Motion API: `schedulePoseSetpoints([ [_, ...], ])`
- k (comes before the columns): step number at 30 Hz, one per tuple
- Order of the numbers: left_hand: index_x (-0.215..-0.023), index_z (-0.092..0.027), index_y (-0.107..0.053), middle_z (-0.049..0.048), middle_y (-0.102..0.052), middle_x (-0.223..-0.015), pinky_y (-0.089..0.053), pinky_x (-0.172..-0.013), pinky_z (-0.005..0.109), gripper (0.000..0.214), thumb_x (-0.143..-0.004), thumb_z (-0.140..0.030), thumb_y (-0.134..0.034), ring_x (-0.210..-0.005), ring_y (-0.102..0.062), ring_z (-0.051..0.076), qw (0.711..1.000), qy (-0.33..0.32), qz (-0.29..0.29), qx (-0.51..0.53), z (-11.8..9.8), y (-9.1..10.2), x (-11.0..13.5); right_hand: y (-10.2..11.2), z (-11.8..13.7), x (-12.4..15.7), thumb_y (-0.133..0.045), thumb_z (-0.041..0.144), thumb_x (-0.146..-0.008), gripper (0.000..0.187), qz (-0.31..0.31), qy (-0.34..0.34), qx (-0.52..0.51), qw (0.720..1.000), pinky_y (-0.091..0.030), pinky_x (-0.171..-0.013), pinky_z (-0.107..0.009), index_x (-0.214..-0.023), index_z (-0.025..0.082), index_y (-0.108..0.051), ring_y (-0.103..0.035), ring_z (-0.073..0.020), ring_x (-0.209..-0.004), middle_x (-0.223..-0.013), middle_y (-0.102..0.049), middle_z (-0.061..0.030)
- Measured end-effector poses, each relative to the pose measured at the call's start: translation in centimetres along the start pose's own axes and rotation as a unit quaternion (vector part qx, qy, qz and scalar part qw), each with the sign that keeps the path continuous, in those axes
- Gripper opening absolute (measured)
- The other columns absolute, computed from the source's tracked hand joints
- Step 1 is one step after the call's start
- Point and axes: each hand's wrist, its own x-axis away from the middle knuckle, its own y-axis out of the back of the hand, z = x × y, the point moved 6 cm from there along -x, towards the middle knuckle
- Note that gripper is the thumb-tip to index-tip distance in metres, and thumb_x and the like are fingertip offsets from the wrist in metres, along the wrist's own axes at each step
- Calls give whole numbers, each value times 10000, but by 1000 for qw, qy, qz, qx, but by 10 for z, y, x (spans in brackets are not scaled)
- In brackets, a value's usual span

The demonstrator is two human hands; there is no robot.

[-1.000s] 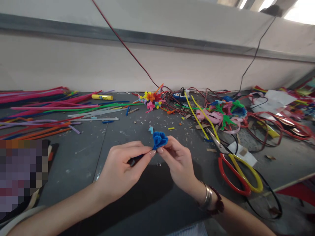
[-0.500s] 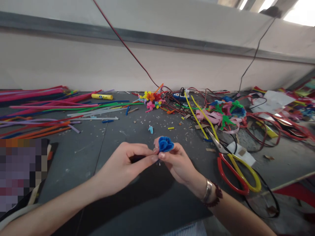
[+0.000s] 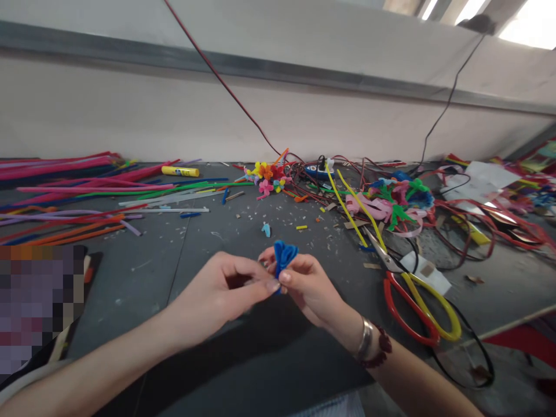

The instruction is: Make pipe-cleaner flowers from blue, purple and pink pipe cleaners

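A small blue pipe-cleaner flower (image 3: 285, 255) is held between my two hands above the dark table (image 3: 208, 376). My right hand (image 3: 310, 286) pinches its base with thumb and fingers, the looped petals standing up above the grip. From the left, my left hand (image 3: 230, 286) closes its thumb and fingertips on the lower end, just beside the right thumb. The fingers hide most of the flower's base. Beyond the hands lies a small light-blue scrap (image 3: 266, 229).
Scissors (image 3: 408, 289) with red and yellow handles lie to the right. Bundles of pipe cleaners (image 3: 87, 179) and a yellow glue stick (image 3: 180, 171) lie at the left. Small colourful flowers (image 3: 267, 176), tangled cords (image 3: 460, 231) and a white wall (image 3: 278, 110) are behind.
The blue flower has tilted: its top faced me before and now its petals show from the side, slightly further left. Both hands stay close together, the fingers shifted on its base.
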Motion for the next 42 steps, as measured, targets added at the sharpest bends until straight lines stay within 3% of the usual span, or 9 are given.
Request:
schedulePoseSetpoints([
  [5, -612, -141, -651, 16, -555, -542, -338, -477, 209, 188, -755, -175, -533, -483, -489, 103, 892, -206, -155, -372, -26, 6, 9, 8, 15, 6, -697, 248, -673, 51, -121, 102, 200, 967, -461, -757, -304, -663, 201, -679, -576, -159, -823, -853, -622, -26],
  [9, -652, -160, -666, 25, -594, -570, -332, -500, 223, 194, -773, -168, -514, -507, -514, 117, 842, -245, -184, -444, -19, -1, 13, 7, 19, 11, -669, 245, -706, 59, -155, 133, 282, 937, -431, -817, -333, -750, 222, -699, -541, -184, -907, -918, -612, -41],
  [15, -587, -162, -628, -31, -461, -443, -267, -446, 203, 250, -794, -270, -539, -426, -382, 79, 992, -25, -53, -114, -2, 8, -5, 15, 4, 4, -660, 297, -715, 96, -117, 54, 122, 984, -428, -786, -287, -693, 212, -698, -534, -147, -844, -896, -599, -26],
  [19, -592, -138, -580, -79, -286, -398, -146, -400, 200, 284, -805, -320, -529, -388, -153, 50, 971, 129, 86, 181, 17, -10, -7, 10, -5, 2, -671, 290, -708, 157, -69, -22, -34, 997, -419, -765, -233, -577, 204, -677, -537, -115, -798, -778, -618, -2],
  [22, -693, -134, -594, -103, -233, -406, -114, -381, 194, 222, -792, -324, -538, -374, -89, 40, 944, 144, 124, 271, 23, -20, -5, 2, -10, 2, -677, 303, -696, 179, -23, -69, -121, 990, -420, -727, -195, -546, 206, -679, -539, -97, -775, -759, -618, 10],
  [28, -557, -140, -555, -42, -429, -452, -269, -428, 195, 247, -768, -268, -548, -409, -358, 64, 986, -23, -75, -144, 1, 5, 0, 8, 4, 3, -687, 223, -687, 83, -90, 25, 65, 993, -420, -763, -253, -605, 229, -692, -548, -136, -830, -812, -618, -5],
  [33, -598, -132, -612, 9, -558, -537, -308, -456, 236, 243, -797, -175, -480, -462, -499, 117, 810, -241, -196, -497, -19, -1, 16, 8, 18, 12, -713, 217, -658, 47, -181, 117, 253, 943, -374, -876, -337, -701, 234, -704, -517, -192, -975, -990, -589, -28],
  [35, -621, -138, -625, 7, -582, -553, -310, -459, 241, 234, -805, -183, -486, -459, -508, 117, 782, -264, -211, -523, -18, -4, 18, 8, 16, 11, -687, 228, -687, 43, -182, 117, 251, 944, -375, -872, -345, -727, 233, -703, -517, -192, -963, -969, -583, -31],
  [42, -613, -153, -598, -46, -453, -435, -279, -436, 195, 248, -798, -299, -522, -413, -384, 73, 991, 5, -53, -122, 4, 8, -10, 14, -2, 2, -659, 232, -715, 83, -128, 15, 11, 992, -389, -792, -257, -639, 200, -666, -530, -113, -802, -859, -590, -1],
])
